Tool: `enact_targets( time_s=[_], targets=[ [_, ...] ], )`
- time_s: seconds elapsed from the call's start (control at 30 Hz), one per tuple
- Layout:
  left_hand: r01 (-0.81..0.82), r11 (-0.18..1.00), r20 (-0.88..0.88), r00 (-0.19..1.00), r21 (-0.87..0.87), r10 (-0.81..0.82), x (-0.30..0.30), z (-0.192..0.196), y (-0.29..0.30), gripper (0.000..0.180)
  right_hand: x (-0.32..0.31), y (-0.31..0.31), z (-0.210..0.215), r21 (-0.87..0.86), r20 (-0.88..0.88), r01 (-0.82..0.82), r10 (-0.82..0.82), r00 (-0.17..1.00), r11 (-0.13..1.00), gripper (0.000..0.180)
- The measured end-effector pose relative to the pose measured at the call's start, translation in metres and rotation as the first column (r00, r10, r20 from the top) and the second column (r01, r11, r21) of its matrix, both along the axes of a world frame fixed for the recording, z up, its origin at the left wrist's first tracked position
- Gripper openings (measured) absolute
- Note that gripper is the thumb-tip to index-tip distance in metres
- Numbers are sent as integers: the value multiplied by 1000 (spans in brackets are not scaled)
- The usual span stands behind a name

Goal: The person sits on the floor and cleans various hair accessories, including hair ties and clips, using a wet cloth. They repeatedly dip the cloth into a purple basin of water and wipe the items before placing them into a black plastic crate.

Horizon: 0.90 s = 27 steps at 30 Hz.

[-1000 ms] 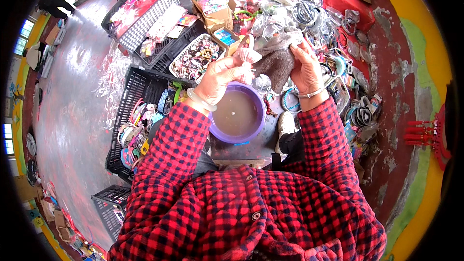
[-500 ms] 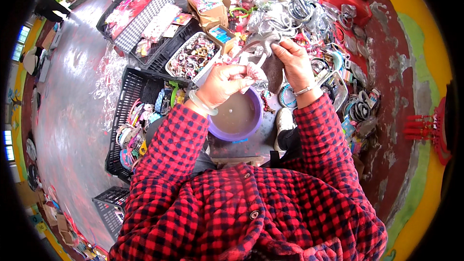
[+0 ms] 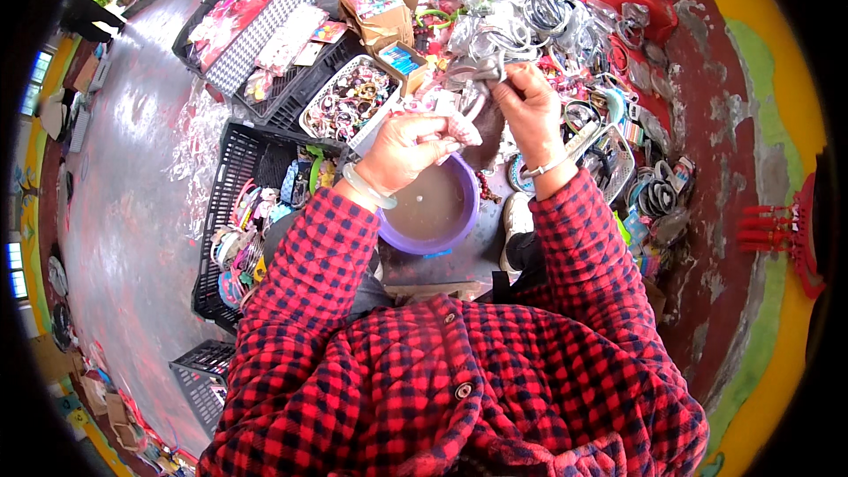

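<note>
Over the purple basin (image 3: 471,212) of cloudy water, my two hands work close together on a pale grey and pinkish hair band (image 3: 474,106). My left hand (image 3: 395,152) pinches its pinkish end between thumb and fingers. At its upper, greyer end, my right hand (image 3: 533,115) grips with thumb and forefinger. The fingers partly cover the band, so its full shape is hard to make out. Something small and white floats in the basin. A dark brown piece (image 3: 484,148) shows just past the basin's far rim, below my right hand.
To the left stands a black crate (image 3: 209,252) of hair bands. Beyond it are a white basket (image 3: 311,115) of hair ties, a small carton (image 3: 415,78) and a houndstooth-patterned bin (image 3: 256,40). Bagged hair bands (image 3: 508,35) pile up ahead. A white basket (image 3: 625,159) lies at right.
My right hand has shifted slightly up and left, and the grey part of the band has turned in its grip. My left hand keeps its pinch in nearly the same place.
</note>
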<state>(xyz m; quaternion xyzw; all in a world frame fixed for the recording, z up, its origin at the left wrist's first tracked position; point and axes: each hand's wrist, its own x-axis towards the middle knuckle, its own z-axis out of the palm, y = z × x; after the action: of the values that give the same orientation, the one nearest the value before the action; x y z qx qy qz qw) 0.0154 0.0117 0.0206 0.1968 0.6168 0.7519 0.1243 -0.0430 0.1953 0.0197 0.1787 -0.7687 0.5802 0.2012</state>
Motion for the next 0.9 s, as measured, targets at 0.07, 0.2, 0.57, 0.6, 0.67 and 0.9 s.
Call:
enact_targets(
  time_s=[0.07,0.2,0.57,0.6,0.67,0.9],
  targets=[
    [10,1000,-24,1000,1,-10,0,-1,2,16,-2,6,-3,-25,40,-43,44,998,999,14],
    [-68,993,-61,996,-98,63,-3,-9,-6,18,23,-12,8,167,22,-180,179,984,969,14],
    [-61,989,51,996,-133,68,-5,-13,-8,15,22,-12,-1,130,-33,-96,101,994,987,13],
    [-62,988,-27,998,-140,59,-5,-8,-7,16,21,-12,3,158,-34,-72,78,996,985,13],
    [-64,986,-182,983,-153,36,-3,5,-4,19,5,-2,-3,33,47,-34,32,998,999,11],
    [-98,976,-3,995,-196,99,-6,-10,-6,16,24,-12,3,92,13,-115,114,993,989,11]
  ],
)
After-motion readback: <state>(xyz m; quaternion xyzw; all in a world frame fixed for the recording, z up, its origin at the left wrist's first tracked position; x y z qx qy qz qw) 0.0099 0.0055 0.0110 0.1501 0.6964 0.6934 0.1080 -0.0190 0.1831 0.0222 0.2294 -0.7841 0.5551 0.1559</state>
